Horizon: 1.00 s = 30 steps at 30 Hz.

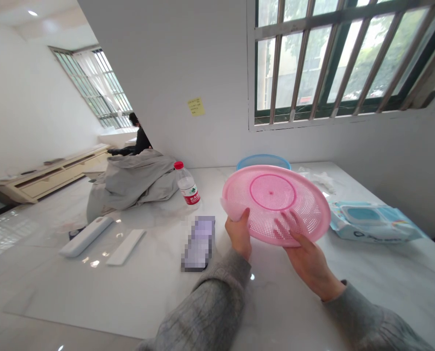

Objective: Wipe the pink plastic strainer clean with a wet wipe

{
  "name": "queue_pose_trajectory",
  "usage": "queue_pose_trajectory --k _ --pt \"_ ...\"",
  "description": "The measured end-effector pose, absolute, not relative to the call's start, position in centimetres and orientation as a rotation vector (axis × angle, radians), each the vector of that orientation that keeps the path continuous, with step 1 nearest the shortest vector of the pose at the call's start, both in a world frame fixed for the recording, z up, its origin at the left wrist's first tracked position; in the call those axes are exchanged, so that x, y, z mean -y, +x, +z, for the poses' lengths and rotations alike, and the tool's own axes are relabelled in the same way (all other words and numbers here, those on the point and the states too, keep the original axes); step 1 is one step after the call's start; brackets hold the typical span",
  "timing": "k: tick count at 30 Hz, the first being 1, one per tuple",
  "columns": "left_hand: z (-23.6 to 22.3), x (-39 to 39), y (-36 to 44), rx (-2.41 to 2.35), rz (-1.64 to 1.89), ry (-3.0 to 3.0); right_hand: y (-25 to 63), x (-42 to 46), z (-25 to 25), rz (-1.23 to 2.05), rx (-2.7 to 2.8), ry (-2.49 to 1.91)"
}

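A round pink plastic strainer basket point(275, 222) with a mesh bottom is held up, tilted, above the white table. My right hand point(310, 263) grips its near rim, thumb on top, the other fingers showing through the mesh underneath. At the left rim, my left hand point(240, 234) is closed with the thumb up. A thin pale sheet point(232, 208), perhaps a wipe, lies over the rim by that thumb; my left fingers are mostly hidden. Behind the strainer, partly covered by it, stands a blue plastic basket point(264, 160).
A blue wet-wipe pack point(378, 224) lies right, crumpled clear plastic point(321, 181) behind it. To the left are a red-capped bottle point(188, 185), a phone point(199, 243), a grey cloth point(140, 178), a white elongated case point(87, 237) and a flat white strip point(126, 247). A person sits far back.
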<state>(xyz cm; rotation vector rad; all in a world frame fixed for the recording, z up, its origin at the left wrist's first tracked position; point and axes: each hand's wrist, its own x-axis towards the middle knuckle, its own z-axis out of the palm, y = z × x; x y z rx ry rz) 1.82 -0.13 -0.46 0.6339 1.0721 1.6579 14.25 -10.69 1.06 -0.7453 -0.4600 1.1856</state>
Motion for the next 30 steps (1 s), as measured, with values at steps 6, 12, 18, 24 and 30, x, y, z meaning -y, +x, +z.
queue_pose_trajectory --k 6,12,18,24,30 --pt "-0.9 0.4 2.2 -1.047 1.635 0.645 14.4 10.2 0.7 1.200 0.452 -0.728" --pt "-0.4 0.1 1.6 -1.084 1.639 0.716 16.4 9.9 0.9 1.180 0.475 -0.812" --pt "-0.4 0.1 1.4 -1.124 1.636 0.783 17.8 10.0 1.0 1.126 0.487 -0.848" --pt "-0.6 -0.1 1.4 -1.121 1.634 0.794 17.5 10.0 0.7 1.151 0.486 -0.823" --pt "-0.8 -0.1 1.6 -1.101 1.614 0.767 17.3 10.0 0.5 1.164 0.501 -0.813"
